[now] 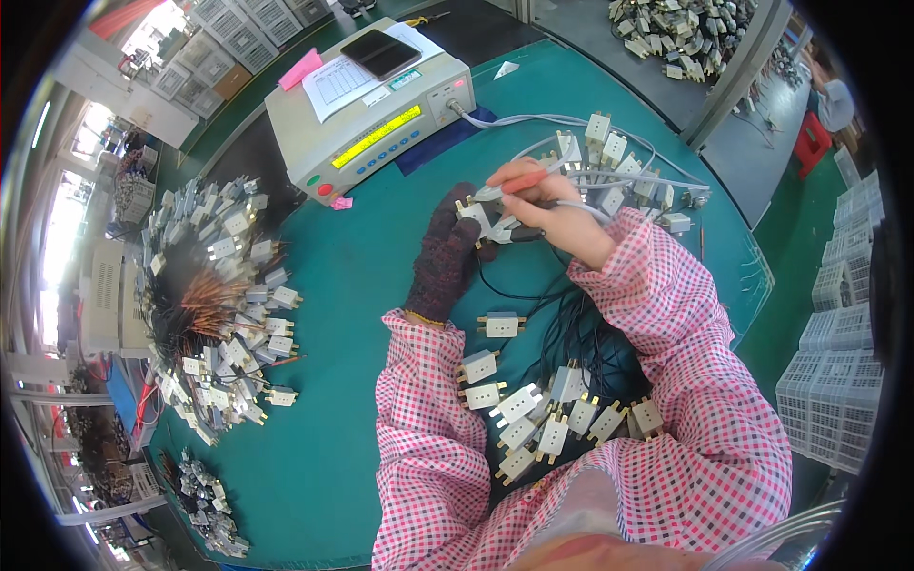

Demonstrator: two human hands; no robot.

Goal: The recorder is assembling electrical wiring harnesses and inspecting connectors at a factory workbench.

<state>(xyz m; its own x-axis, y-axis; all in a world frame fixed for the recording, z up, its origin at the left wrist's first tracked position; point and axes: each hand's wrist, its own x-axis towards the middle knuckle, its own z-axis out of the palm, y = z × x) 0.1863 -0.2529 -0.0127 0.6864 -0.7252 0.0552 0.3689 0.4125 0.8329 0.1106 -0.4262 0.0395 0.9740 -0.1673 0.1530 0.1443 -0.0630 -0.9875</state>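
My left hand (444, 255), in a dark knitted glove, is closed around a small whitish plug block (473, 218) with brass prongs. Bare and pinched, my right hand (562, 217) grips test probes, one with a red handle (526, 182) and one with a black handle (525, 234). Their tips are at the plug block; whether they touch its contacts I cannot make out. Grey leads (519, 121) run from the probes' side to the bench tester (386, 143), whose yellow display is lit. Black cords (576, 333) trail below my right wrist, with several plug blocks (519, 403) between my forearms.
Bundled plugs with copper wire ends (214, 305) cover the left of the green table (333, 428). More plug blocks (614, 147) lie beyond my right hand. A phone (381, 53) and a paper sheet (333, 88) rest on the tester. A red stool (811, 143) and another person (836, 100) are at far right.
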